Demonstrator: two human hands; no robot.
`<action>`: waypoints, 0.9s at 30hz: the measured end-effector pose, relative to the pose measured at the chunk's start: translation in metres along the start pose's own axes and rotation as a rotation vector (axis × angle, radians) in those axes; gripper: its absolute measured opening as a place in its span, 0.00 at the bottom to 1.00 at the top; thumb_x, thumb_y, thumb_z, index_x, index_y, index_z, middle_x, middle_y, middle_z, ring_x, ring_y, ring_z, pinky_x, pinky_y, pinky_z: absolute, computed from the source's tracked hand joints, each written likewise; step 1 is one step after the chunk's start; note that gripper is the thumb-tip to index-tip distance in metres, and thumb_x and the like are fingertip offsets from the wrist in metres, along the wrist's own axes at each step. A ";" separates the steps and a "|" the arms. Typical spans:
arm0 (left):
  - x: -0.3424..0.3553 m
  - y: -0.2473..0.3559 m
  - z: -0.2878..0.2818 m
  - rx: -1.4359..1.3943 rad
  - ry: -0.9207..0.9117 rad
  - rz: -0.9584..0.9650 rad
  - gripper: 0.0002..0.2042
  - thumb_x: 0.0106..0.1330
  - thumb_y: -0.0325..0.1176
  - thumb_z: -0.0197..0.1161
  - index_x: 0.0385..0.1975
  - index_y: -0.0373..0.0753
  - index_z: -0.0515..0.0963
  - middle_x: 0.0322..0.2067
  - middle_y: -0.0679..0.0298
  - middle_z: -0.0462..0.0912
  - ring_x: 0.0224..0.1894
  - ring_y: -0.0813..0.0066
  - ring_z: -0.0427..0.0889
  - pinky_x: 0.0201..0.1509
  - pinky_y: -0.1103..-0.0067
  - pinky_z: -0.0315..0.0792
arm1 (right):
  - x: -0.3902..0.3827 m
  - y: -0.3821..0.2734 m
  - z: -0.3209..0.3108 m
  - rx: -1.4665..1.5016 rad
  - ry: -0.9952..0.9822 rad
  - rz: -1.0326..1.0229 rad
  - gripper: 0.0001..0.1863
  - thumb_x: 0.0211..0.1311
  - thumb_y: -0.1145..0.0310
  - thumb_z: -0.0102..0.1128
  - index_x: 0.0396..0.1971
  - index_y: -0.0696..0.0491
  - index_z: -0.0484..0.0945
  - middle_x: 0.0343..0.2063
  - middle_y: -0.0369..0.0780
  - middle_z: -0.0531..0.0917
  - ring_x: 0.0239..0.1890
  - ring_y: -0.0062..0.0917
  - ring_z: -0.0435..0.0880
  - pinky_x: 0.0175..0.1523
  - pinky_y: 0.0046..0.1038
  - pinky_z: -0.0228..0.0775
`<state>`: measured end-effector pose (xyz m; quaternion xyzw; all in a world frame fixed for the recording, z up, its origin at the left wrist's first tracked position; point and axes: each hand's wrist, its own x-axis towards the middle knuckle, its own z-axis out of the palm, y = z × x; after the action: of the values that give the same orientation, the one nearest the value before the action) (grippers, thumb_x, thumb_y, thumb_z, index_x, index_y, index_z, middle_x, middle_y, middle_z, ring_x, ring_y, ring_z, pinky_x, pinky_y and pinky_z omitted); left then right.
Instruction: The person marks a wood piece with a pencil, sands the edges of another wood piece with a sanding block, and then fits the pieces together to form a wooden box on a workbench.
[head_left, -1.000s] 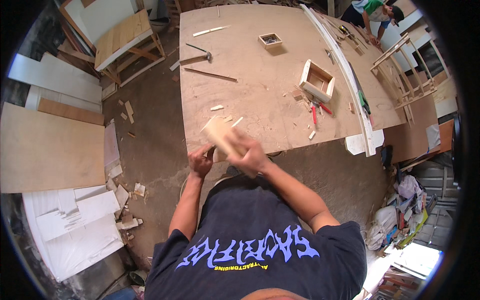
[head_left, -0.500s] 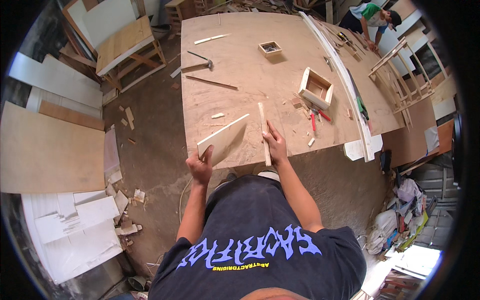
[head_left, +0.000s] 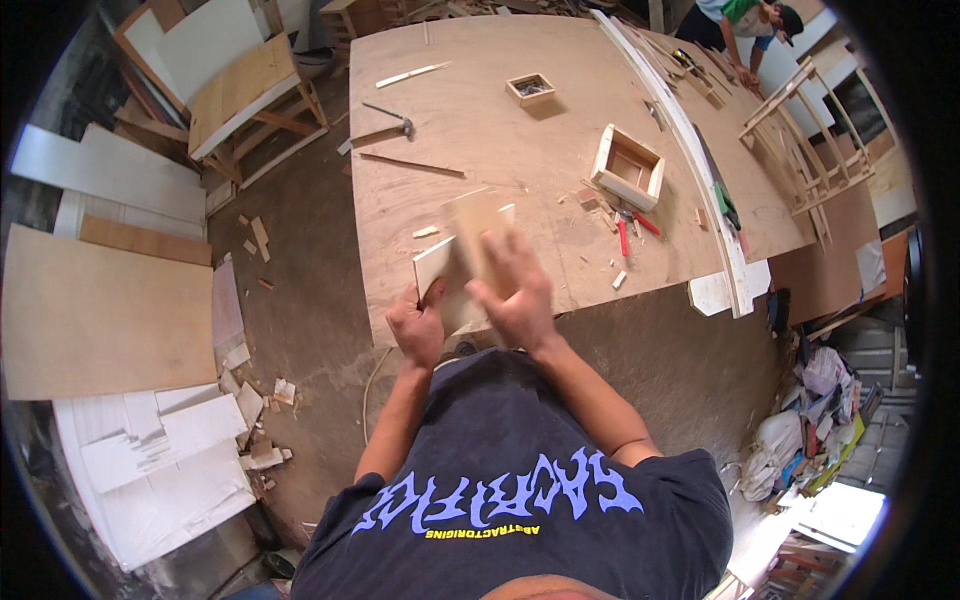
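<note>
In my left hand (head_left: 418, 325) is a thin plywood panel (head_left: 432, 264), gripped at its near left corner and tilted up over the near edge of the workbench. My right hand (head_left: 520, 298), smeared by motion, lies with its fingers on a flat wooden block (head_left: 476, 232). That block is held across the panel's upper edge and hides the panel's middle. Blur leaves the block's underside and its exact contact with the panel unclear.
On the plywood-topped workbench (head_left: 470, 110) are a hammer (head_left: 405, 127), a small box of metal bits (head_left: 530, 89), an open wooden box (head_left: 628, 168) and red-handled pliers (head_left: 634, 226). A long white strip (head_left: 680, 150) runs along the right. Another person (head_left: 745, 30) works at far right.
My right hand has swung left, bringing the wooden block from beside the panel onto it and turning its broad face into view. The panel has shifted slightly to the right with my left hand.
</note>
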<state>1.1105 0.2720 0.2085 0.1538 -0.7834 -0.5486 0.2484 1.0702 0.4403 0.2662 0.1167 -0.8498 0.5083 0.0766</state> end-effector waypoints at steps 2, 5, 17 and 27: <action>-0.001 0.007 0.011 0.033 0.032 0.057 0.11 0.69 0.35 0.74 0.40 0.31 0.86 0.24 0.52 0.86 0.24 0.78 0.79 0.32 0.73 0.74 | -0.003 -0.005 0.001 0.038 -0.121 -0.194 0.36 0.56 0.54 0.76 0.66 0.46 0.81 0.74 0.54 0.68 0.67 0.52 0.78 0.71 0.40 0.72; -0.002 0.010 0.018 0.112 0.033 0.079 0.11 0.68 0.34 0.75 0.38 0.31 0.86 0.22 0.48 0.84 0.20 0.70 0.79 0.29 0.70 0.72 | 0.020 0.045 -0.022 0.039 -0.073 0.041 0.36 0.57 0.55 0.75 0.68 0.44 0.79 0.72 0.55 0.72 0.71 0.46 0.75 0.71 0.39 0.71; -0.041 0.064 0.111 0.228 -0.009 0.192 0.04 0.67 0.25 0.69 0.37 0.33 0.86 0.26 0.44 0.85 0.23 0.60 0.86 0.30 0.67 0.76 | 0.059 0.122 -0.106 0.358 -0.021 0.304 0.40 0.52 0.57 0.77 0.68 0.49 0.79 0.73 0.58 0.68 0.75 0.47 0.70 0.75 0.39 0.65; -0.074 0.095 0.158 0.355 -0.026 0.253 0.06 0.69 0.30 0.72 0.41 0.36 0.87 0.25 0.46 0.84 0.23 0.55 0.87 0.28 0.68 0.76 | 0.060 0.196 -0.159 0.216 -0.074 0.139 0.36 0.59 0.52 0.75 0.69 0.41 0.78 0.69 0.54 0.75 0.70 0.41 0.77 0.72 0.37 0.72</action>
<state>1.0870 0.4670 0.2373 0.0886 -0.8839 -0.3684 0.2741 0.9602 0.6631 0.1902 0.0836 -0.7984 0.5963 -0.0032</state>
